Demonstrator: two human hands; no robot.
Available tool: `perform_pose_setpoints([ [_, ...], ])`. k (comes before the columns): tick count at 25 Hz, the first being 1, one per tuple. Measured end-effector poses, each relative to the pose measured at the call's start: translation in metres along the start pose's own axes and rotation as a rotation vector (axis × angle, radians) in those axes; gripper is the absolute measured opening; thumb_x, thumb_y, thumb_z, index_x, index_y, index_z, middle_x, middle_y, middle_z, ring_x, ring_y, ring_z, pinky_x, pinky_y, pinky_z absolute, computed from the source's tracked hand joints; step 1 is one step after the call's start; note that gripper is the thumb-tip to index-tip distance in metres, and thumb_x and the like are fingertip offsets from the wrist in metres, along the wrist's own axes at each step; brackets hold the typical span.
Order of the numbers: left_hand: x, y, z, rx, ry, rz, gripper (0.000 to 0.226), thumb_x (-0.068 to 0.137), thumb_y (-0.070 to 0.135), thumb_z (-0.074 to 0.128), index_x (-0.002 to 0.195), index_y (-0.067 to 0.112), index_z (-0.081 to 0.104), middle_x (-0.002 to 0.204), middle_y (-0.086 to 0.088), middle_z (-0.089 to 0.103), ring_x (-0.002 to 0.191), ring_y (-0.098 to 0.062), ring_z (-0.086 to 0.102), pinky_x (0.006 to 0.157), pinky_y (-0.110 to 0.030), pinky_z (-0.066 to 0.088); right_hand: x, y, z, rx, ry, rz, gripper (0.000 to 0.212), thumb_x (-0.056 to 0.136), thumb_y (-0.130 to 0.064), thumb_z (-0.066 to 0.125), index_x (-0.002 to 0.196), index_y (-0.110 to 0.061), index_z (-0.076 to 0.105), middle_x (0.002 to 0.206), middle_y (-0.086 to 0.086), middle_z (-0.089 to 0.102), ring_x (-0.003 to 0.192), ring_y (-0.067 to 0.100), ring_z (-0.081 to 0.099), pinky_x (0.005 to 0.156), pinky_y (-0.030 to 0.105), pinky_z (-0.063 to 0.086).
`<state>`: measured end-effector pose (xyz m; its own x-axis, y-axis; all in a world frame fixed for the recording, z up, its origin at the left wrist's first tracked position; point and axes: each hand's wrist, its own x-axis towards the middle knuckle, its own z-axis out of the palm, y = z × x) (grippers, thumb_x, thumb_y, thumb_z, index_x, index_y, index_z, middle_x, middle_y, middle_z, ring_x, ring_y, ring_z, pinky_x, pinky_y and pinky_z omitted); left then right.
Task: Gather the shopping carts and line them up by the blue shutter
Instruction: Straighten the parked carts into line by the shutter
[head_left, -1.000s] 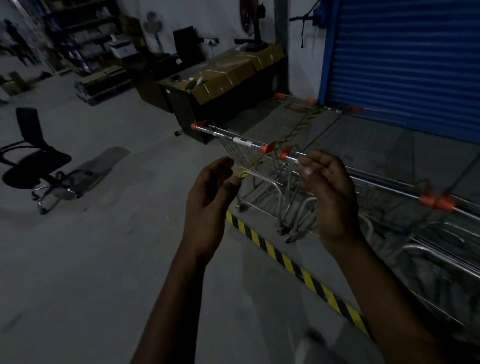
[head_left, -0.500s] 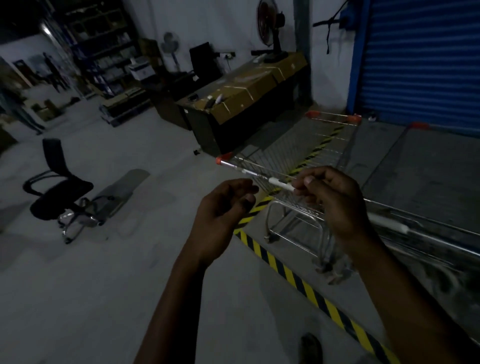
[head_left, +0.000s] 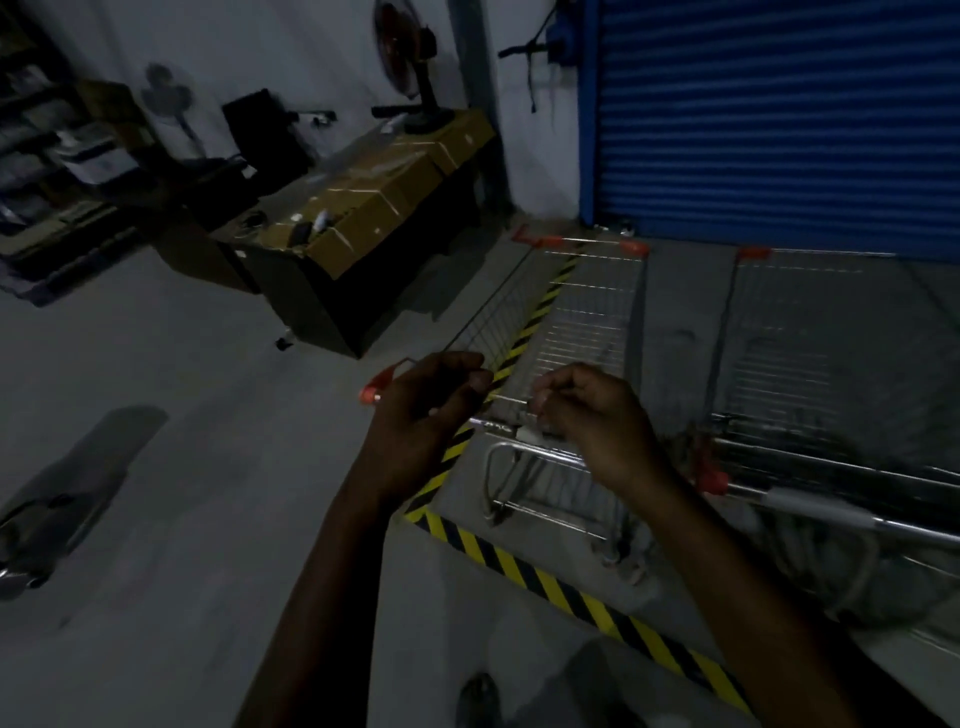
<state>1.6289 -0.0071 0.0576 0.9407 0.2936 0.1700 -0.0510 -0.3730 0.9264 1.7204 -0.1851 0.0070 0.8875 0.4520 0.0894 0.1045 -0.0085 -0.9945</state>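
Observation:
A wire shopping cart stands in front of me, its basket pointing toward the blue shutter. My left hand curls over the left end of its handle, beside the orange end cap. My right hand grips the same handle near a white label. A second cart stands parallel on the right, also facing the shutter; its handle is close to my right forearm.
Yellow-black floor tape runs under the cart and turns toward the shutter. A dark desk topped with cardboard and a fan stand to the left. An office chair is at the left edge, shelves behind.
My left hand has come onto the handle beside the orange cap. The cart has swung round so that it faces the shutter, alongside the second cart. My right hand stays on the handle.

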Motion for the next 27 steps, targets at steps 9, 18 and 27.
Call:
perform_pose_setpoints([
  [9,0.092,-0.183,-0.057,0.317,-0.268,-0.028,0.051,0.073,0.039,0.077,0.117,0.017,0.068,0.112,-0.002,0.071,0.105,-0.017,0.067,0.093,-0.035,0.054,0.075,0.097,0.074,-0.927,0.028,0.297,0.064,0.065,-0.062,0.051,0.115,-0.024,0.064,0.123,0.007,0.064,0.116,0.030,0.058,0.092,0.041,0.051],
  [18,0.131,-0.249,-0.035,0.891,-0.469,0.230,0.068,0.064,0.065,0.045,0.109,0.023,0.072,0.105,-0.002,0.072,0.103,-0.034,0.064,0.095,-0.051,0.045,0.088,0.111,0.108,-1.311,0.044,0.502,0.059,0.078,-0.074,0.051,0.105,-0.025,0.068,0.101,0.000,0.072,0.094,0.023,0.068,0.087,0.038,0.053],
  [27,0.198,-0.254,-0.054,1.152,-0.601,0.107,0.049,0.074,0.065,0.064,0.100,0.025,0.070,0.107,0.001,0.069,0.109,-0.023,0.064,0.092,-0.034,0.045,0.128,0.121,0.141,-1.390,0.019,0.510,0.054,0.077,-0.073,0.053,0.092,-0.024,0.070,0.092,0.001,0.072,0.088,0.025,0.069,0.078,0.036,0.056],
])
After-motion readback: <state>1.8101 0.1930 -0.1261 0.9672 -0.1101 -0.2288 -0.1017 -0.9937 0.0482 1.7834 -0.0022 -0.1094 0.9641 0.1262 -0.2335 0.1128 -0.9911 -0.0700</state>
